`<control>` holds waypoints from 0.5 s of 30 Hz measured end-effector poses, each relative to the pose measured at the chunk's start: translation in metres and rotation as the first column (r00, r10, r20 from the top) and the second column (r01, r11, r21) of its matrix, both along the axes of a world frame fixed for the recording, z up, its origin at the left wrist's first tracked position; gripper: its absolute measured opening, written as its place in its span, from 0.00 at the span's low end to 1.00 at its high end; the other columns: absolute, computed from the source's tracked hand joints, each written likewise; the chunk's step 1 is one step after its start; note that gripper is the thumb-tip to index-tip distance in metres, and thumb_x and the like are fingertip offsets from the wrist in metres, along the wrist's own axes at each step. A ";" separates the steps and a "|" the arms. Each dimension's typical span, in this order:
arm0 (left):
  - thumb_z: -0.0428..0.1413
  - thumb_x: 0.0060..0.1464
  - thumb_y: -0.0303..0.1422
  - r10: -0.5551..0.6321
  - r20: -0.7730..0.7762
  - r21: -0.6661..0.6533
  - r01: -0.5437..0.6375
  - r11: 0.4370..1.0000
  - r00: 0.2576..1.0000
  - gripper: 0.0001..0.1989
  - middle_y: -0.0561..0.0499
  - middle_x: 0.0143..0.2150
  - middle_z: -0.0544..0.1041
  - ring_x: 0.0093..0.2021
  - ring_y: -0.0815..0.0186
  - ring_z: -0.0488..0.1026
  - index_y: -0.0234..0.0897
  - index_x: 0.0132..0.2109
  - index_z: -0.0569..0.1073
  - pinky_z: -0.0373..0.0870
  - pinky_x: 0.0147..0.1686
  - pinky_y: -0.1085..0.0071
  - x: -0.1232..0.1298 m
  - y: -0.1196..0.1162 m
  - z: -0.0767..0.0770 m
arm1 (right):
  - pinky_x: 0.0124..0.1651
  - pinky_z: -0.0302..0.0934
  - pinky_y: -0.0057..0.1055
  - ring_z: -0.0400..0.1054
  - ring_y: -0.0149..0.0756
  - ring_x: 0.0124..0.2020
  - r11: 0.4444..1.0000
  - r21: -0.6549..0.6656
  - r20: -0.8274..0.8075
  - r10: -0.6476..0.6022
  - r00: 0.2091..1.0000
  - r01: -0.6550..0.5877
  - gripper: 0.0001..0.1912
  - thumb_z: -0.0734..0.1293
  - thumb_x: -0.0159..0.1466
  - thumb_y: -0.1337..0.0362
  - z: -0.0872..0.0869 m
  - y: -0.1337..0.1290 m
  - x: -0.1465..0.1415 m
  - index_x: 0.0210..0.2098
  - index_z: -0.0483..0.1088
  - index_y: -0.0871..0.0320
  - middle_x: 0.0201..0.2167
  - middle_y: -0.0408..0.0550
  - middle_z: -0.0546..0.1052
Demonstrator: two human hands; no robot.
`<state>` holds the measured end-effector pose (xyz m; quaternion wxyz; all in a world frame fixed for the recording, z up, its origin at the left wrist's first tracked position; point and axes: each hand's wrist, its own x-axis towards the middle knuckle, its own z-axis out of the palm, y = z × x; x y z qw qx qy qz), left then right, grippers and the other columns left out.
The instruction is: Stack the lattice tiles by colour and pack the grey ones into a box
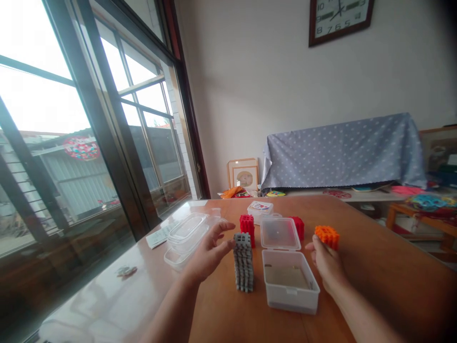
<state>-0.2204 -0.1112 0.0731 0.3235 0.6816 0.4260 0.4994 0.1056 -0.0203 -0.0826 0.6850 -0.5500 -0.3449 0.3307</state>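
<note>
My left hand (210, 250) has its fingers apart beside a tall stack of grey interlocking plastic pieces (243, 267), the thumb tip close to its top; I cannot tell if they touch. At the right, my right hand (327, 264) is closed around an orange stack of similar pieces (327, 236). Between my hands stands a clear plastic box (292, 301) with its hinged lid (280, 233) tipped back and a brownish bottom showing. Behind the grey stack is a red stack (247, 227). Another red stack (297, 227) is partly hidden behind the lid.
Clear plastic containers (187, 228) and a printed paper (159, 237) lie at the left, near a small item (126, 271) I cannot make out. A small box with a label (260, 207) sits at the back. The wooden table (221, 314) borders a window.
</note>
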 end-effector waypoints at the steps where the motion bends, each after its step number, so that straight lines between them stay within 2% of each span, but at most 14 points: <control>1: 0.63 0.54 0.39 -0.012 -0.015 -0.003 0.012 1.000 1.000 0.18 0.46 0.57 0.76 0.63 0.52 0.67 0.45 0.52 0.77 0.58 0.65 0.54 0.000 0.000 0.003 | 0.20 0.47 0.32 0.53 0.31 0.16 1.000 -0.027 -0.019 0.006 1.000 -0.007 0.25 0.65 0.60 0.41 0.000 0.001 0.000 0.24 0.73 0.57 0.13 0.39 0.60; 3: 0.64 0.53 0.39 -0.024 -0.049 -0.003 0.023 1.000 0.999 0.19 0.46 0.57 0.76 0.63 0.51 0.67 0.46 0.52 0.77 0.58 0.65 0.52 0.000 0.002 0.006 | 0.21 0.49 0.35 0.54 0.33 0.17 0.995 -0.091 -0.041 0.031 0.999 -0.035 0.25 0.65 0.60 0.40 -0.001 0.003 0.001 0.24 0.73 0.56 0.13 0.40 0.61; 7: 0.65 0.51 0.37 -0.020 -0.131 -0.005 0.019 1.000 0.991 0.20 0.47 0.56 0.77 0.62 0.50 0.68 0.47 0.52 0.78 0.61 0.64 0.52 0.000 0.004 0.009 | 0.23 0.52 0.39 0.58 0.37 0.18 0.994 -0.109 -0.029 0.003 1.000 -0.006 0.26 0.64 0.61 0.40 -0.001 0.007 0.001 0.24 0.74 0.55 0.14 0.44 0.65; 15: 0.65 0.50 0.36 -0.061 -0.213 -0.017 0.059 0.998 0.975 0.19 0.46 0.53 0.77 0.58 0.52 0.70 0.45 0.51 0.78 0.64 0.62 0.55 -0.001 0.009 0.017 | 0.24 0.55 0.36 0.62 0.36 0.18 0.995 -0.100 -0.014 0.021 1.000 -0.022 0.28 0.63 0.60 0.38 -0.008 0.011 0.001 0.25 0.76 0.57 0.14 0.44 0.69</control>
